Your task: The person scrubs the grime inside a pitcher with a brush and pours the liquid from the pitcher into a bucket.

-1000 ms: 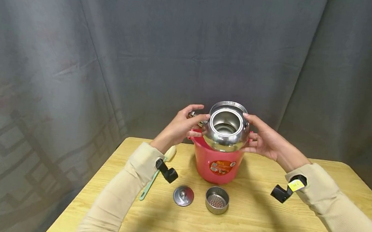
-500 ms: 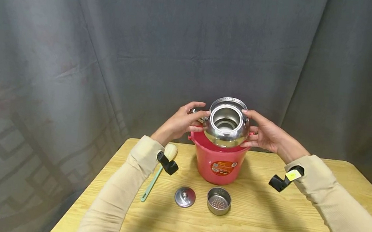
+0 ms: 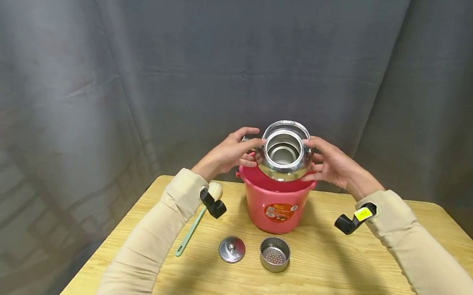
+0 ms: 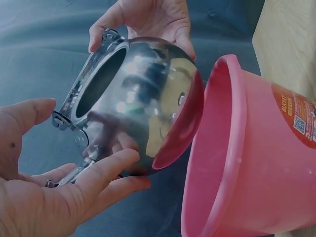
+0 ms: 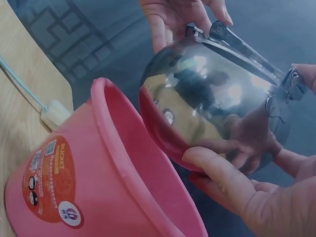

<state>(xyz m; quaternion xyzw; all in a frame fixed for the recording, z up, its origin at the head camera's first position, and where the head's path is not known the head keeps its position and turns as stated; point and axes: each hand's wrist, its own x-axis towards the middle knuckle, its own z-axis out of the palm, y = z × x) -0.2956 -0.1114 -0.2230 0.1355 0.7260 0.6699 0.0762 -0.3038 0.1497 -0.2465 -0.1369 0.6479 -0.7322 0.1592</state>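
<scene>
A shiny steel teapot [image 3: 284,172], lidless, is held above the mouth of a pink bucket [image 3: 261,202]. Its round opening tilts toward the head camera. My left hand [image 3: 231,152] grips the teapot's left side at the spout [image 4: 79,173], thumb near the rim. On the opposite side my right hand [image 3: 332,164] holds the body, with the thumb on top and fingers beneath. The folded handle [image 5: 247,49] lies along the rim. Below, on the table, a round steel lid [image 3: 232,250] lies beside a perforated steel strainer cup [image 3: 274,261].
A long brush with a green handle [image 3: 191,232] and pale head lies left of the bucket. The wooden table [image 3: 335,280] extends to both sides, and a grey curtain [image 3: 229,47] hangs behind it.
Both hands have raised the teapot slightly above the bucket, and its opening has turned a little. The lid, strainer cup and brush stay in place on the table.
</scene>
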